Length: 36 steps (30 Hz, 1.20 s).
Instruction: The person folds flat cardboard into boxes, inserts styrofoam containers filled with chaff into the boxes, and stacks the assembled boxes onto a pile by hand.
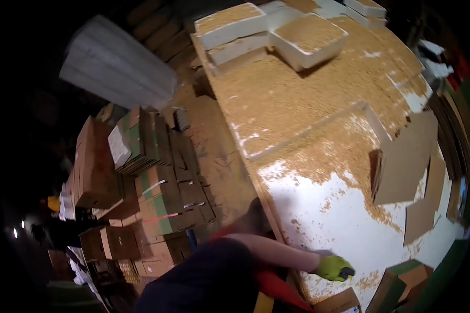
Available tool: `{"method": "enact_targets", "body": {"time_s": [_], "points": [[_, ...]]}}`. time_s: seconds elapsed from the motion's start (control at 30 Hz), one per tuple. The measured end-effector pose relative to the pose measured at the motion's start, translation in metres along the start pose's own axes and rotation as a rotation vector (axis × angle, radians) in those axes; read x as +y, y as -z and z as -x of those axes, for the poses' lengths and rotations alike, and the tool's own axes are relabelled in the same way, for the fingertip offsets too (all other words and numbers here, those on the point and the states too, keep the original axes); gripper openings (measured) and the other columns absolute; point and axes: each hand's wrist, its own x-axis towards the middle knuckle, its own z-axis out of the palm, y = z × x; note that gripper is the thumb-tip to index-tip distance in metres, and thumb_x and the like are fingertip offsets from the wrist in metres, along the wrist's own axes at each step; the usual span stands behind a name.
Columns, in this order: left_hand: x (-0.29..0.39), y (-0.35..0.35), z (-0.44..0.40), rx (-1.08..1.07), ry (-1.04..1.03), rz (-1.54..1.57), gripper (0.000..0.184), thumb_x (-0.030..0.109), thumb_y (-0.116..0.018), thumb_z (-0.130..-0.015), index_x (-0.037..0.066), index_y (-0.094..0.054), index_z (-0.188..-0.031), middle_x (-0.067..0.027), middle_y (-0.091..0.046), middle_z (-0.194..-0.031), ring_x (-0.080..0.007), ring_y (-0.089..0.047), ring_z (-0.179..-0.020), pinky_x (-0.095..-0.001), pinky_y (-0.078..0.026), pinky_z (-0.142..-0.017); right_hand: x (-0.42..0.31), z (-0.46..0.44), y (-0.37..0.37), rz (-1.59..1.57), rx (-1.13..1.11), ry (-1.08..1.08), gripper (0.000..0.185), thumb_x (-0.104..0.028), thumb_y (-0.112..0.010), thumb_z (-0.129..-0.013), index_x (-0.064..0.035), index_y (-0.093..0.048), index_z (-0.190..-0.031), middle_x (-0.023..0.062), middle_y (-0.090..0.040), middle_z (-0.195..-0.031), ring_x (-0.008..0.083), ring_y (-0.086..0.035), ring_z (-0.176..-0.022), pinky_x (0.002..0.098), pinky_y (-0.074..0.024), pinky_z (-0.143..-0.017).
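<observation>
Tan flakes (297, 99) lie thick across the far part of the tabletop (308, 203) and fill white trays (326, 53), only scattered ones lying around the green-gloved left hand (332, 267), whether spread or pinching I cannot tell, near a cardboard box (331, 303), so the work looks partly done.

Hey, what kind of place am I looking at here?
Probably a packing workshop or warehouse. Flattened and boxed cardboard cartons are stacked on the left, and a long white worktable is strewn with loose tan material, which also fills white trays at its far end.
</observation>
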Motion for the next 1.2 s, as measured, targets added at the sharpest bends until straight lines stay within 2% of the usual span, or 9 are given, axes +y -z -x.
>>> {"method": "enact_targets", "body": {"time_s": [0.33, 0.43, 0.53, 0.6, 0.67, 0.73, 0.9, 1.03, 1.2], "points": [[-0.029, 0.088, 0.360, 1.430, 0.569, 0.389, 0.039, 0.018, -0.062, -0.095, 0.007, -0.056, -0.132, -0.0111, -0.061, -0.132, -0.0249, -0.059, -0.119, -0.0354, -0.046, -0.104, -0.339, 0.149, -0.158, -0.054, 0.319, 0.900, 0.048, -0.006, -0.054, -0.093, 0.0022, -0.048, -0.140, 0.0124, -0.056, -0.137, 0.0226, -0.054, -0.124, 0.0352, -0.0391, -0.108], [-0.192, -0.032, 0.532, 1.474, 1.232, -0.475, 0.039, 0.022, -0.062, -0.092, 0.007, -0.059, -0.127, -0.0160, -0.065, -0.120, -0.0350, -0.060, -0.111, -0.0443, -0.044, -0.100, -0.434, 0.266, -0.247, -0.280, -0.113, 1.125, 0.047, -0.004, -0.052, -0.093, 0.0022, -0.048, -0.139, 0.0127, -0.056, -0.137, 0.0232, -0.054, -0.124, 0.0353, -0.0397, -0.107], [-0.211, -0.089, 0.650, 2.655, 1.141, 0.181, 0.051, 0.044, -0.060, -0.095, 0.001, -0.059, -0.122, -0.0157, -0.065, -0.118, -0.0220, -0.059, -0.094, -0.0336, -0.047, -0.079, -0.515, 0.429, -0.376, -0.352, -0.975, 1.129, 0.046, -0.001, -0.051, -0.093, 0.0022, -0.048, -0.139, 0.0130, -0.056, -0.137, 0.0238, -0.055, -0.123, 0.0353, -0.0403, -0.107], [-0.228, -0.133, 0.714, 2.341, 1.535, 0.767, 0.061, 0.056, -0.056, -0.094, 0.003, -0.058, -0.122, -0.0150, -0.062, -0.123, -0.0262, -0.059, -0.102, -0.0409, -0.048, -0.083, -0.567, 0.586, -0.459, -0.139, -1.372, 1.038, 0.034, 0.000, -0.061, -0.089, 0.0005, -0.060, -0.123, 0.0114, -0.064, -0.118, 0.0194, -0.061, -0.106, 0.0307, -0.0473, -0.095], [-0.199, -0.116, 0.748, 3.048, 0.394, 1.427, 0.066, 0.065, -0.050, -0.092, 0.008, -0.056, -0.125, -0.0112, -0.058, -0.132, -0.0289, -0.055, -0.115, -0.0467, -0.045, -0.093, -0.558, 0.676, -0.583, 0.050, -1.679, 1.065, 0.028, -0.006, -0.060, -0.094, 0.0013, -0.061, -0.121, 0.0095, -0.067, -0.114, 0.0165, -0.062, -0.103, 0.0298, -0.0487, -0.091], [-0.174, -0.069, 0.770, 3.093, 0.144, 1.590, 0.067, 0.067, -0.050, -0.091, 0.011, -0.054, -0.129, -0.0090, -0.055, -0.137, -0.0301, -0.051, -0.122, -0.0492, -0.042, -0.099, -0.532, 0.762, -0.713, 0.163, -1.977, 0.616, 0.040, -0.035, -0.056, -0.100, -0.0056, -0.059, -0.126, 0.0054, -0.065, -0.118, 0.0169, -0.061, -0.105, 0.0301, -0.0483, -0.088], [-0.215, -0.045, 0.793, 2.871, -0.731, 1.321, 0.073, 0.063, -0.053, -0.091, 0.017, -0.043, -0.146, -0.0056, -0.044, -0.150, -0.0291, -0.041, -0.136, -0.0493, -0.034, -0.113, -0.492, 0.931, -0.935, 0.241, -1.688, 0.565, 0.071, -0.061, -0.056, -0.089, -0.0103, -0.051, -0.138, 0.0074, -0.062, -0.127, 0.0237, -0.060, -0.113, 0.0416, -0.0479, -0.091], [-0.231, -0.045, 0.790, 2.861, -0.553, 1.088, 0.077, 0.062, -0.053, -0.092, 0.015, -0.036, -0.151, -0.0062, -0.040, -0.153, -0.0291, -0.040, -0.138, -0.0472, -0.030, -0.116, -0.494, 0.984, -0.924, 0.295, -1.809, 0.055, 0.053, -0.065, -0.055, -0.087, -0.0233, -0.062, -0.119, -0.0012, -0.064, -0.113, 0.0180, -0.058, -0.104, 0.0372, -0.0470, -0.085], [-0.229, -0.076, 0.795, 2.692, -0.768, 1.255, 0.083, 0.069, -0.042, -0.094, 0.013, -0.028, -0.154, -0.0120, -0.033, -0.156, -0.0343, -0.035, -0.140, -0.0505, -0.029, -0.116, -0.496, 0.966, -0.882, 0.283, -1.789, 0.027, 0.046, -0.058, -0.063, -0.084, -0.0249, -0.063, -0.116, -0.0017, -0.063, -0.103, 0.0164, -0.058, -0.091, 0.0359, -0.0444, -0.082]]}}
